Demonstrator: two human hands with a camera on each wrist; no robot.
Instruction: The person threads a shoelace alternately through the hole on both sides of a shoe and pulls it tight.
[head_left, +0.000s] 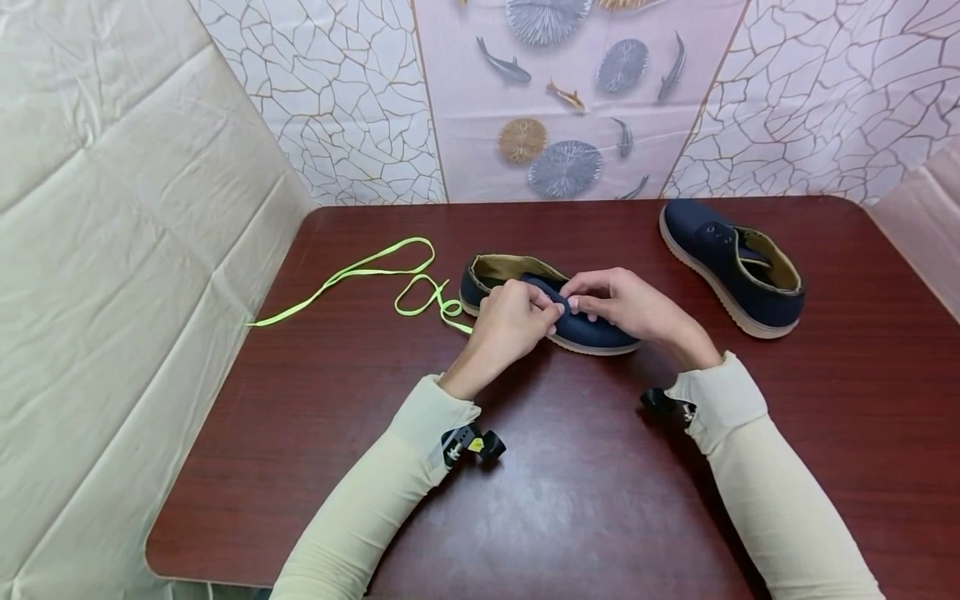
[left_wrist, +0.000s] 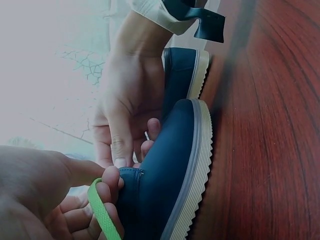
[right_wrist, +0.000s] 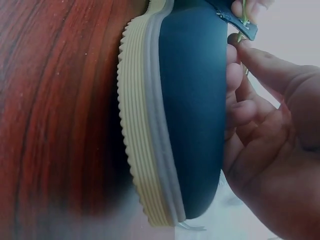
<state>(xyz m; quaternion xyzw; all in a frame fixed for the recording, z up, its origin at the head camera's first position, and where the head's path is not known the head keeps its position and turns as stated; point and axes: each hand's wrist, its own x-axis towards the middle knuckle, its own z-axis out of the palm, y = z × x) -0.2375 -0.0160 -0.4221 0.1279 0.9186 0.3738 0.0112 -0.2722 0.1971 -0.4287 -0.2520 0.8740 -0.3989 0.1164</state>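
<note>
A navy shoe (head_left: pixel 600 337) with a pale ridged sole lies across the middle of the table, toe to the right. My left hand (head_left: pixel 504 325) is at its lacing flap (left_wrist: pixel 129 187), thumb and forefinger pinching a neon green shoelace (left_wrist: pixel 103 212) that trails over the fingers. From the toe side, my right hand (head_left: pixel 633 307) reaches over the shoe. Its thumb and fingers pinch at the flap's edge, where a thin piece of the lace shows through an eyelet in the right wrist view. Fingers partly hide the eyelets.
A matching navy shoe (head_left: pixel 765 304) stands at the back right, with no lace in its visible eyelets. The lace's long loose part spreads over the brown table (head_left: pixel 570 500) to the left. A patterned cloth (head_left: pixel 465 158) hangs behind the table.
</note>
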